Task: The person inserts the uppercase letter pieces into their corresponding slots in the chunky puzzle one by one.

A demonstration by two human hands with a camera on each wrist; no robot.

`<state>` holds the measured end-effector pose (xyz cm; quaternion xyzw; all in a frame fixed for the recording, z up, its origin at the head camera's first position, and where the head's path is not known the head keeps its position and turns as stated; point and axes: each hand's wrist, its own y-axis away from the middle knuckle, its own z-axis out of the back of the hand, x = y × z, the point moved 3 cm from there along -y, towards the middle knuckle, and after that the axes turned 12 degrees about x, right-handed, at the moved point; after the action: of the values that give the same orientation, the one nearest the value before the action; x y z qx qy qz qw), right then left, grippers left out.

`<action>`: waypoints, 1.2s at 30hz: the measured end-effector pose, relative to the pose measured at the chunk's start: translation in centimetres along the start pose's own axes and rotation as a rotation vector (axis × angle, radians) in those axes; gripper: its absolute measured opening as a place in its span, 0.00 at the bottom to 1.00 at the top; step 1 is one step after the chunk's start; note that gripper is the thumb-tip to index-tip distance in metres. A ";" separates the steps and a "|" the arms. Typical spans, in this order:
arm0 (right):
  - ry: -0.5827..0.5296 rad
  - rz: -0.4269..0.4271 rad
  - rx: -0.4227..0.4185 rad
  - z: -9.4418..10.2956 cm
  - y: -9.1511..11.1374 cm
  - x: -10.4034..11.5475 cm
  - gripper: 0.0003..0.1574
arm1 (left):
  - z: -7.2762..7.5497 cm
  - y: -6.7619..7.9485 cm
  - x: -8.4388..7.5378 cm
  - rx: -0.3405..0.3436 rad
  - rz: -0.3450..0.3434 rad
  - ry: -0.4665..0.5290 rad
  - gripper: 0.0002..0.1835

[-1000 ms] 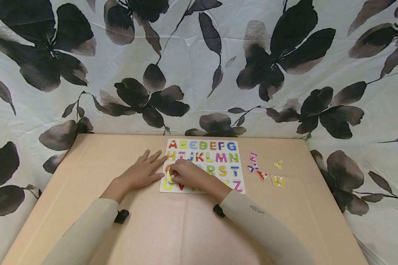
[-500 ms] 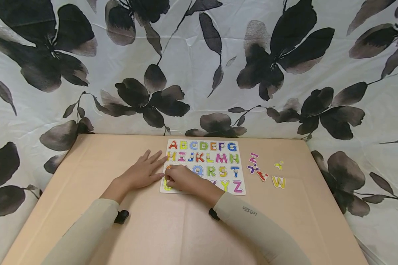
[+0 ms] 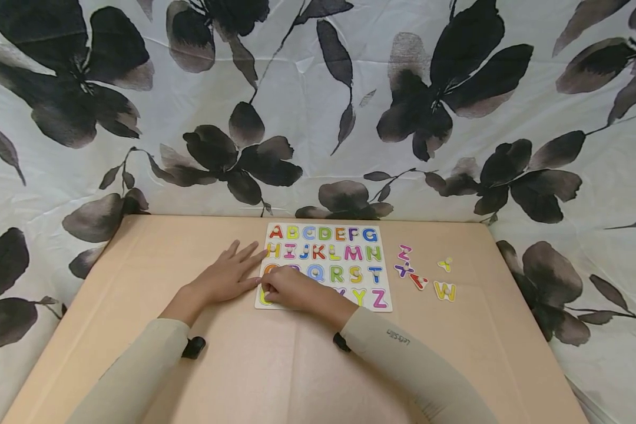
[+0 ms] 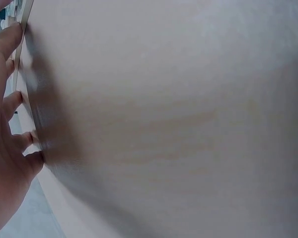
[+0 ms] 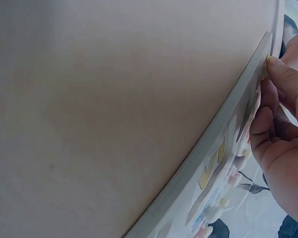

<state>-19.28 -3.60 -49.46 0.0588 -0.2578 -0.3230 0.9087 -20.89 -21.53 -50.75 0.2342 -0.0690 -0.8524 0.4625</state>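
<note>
My right hand (image 3: 290, 287) is at the lower left corner of the white alphabet puzzle board (image 3: 357, 262). Its thumb and curled fingers pinch the yellow letter U piece (image 3: 263, 298) at the U spot, mostly covering it. In the right wrist view, the thumb lies at the board's corner, with a bit of yellow beside it. My left hand (image 3: 227, 272) rests with fingers spread on the table along the board's left edge, fingertips right at the rim. Knobbed letters such as A (image 3: 276, 232) and T (image 3: 374, 274) sit on the board.
Right of the board lie loose letters: a pink Z (image 3: 404, 252), a purple X (image 3: 404, 270), a red V (image 3: 418, 281), a yellow Y (image 3: 445, 264) and a yellow W (image 3: 445, 291). A floral cloth (image 3: 307, 200) hangs behind the tan table (image 3: 297, 365).
My right hand has moved slightly left with the yellow U, from tilted above the board down onto the lower left corner. My left hand has stayed in place.
</note>
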 end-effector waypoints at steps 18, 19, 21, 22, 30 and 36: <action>-0.169 -0.116 -0.063 2.7 5.3 -3.0 0.14 | -0.2 -0.1 0.0 0.020 0.023 -0.007 0.42; -0.179 -0.131 -0.076 2.9 5.9 -3.4 0.14 | -0.2 -0.2 0.0 0.021 0.026 -0.006 0.42; -0.192 -0.159 -0.103 3.1 7.3 -4.4 0.15 | -0.2 -0.2 0.0 0.022 0.030 -0.003 0.42; -0.198 -0.175 -0.115 3.2 8.0 -5.0 0.15 | -0.2 -0.2 -0.1 0.023 0.033 -0.004 0.43; -0.213 -0.275 -0.230 3.4 14.2 -9.6 0.10 | -0.1 0.1 -0.5 0.024 0.042 0.013 0.43; -0.244 -0.369 -0.294 2.8 19.2 -13.1 0.10 | -0.3 0.3 -0.8 0.019 0.049 0.017 0.43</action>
<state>-18.66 19.68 -47.46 -0.0674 -0.3006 -0.5218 0.7955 -20.22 -21.01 -50.63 0.2440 -0.0788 -0.8380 0.4816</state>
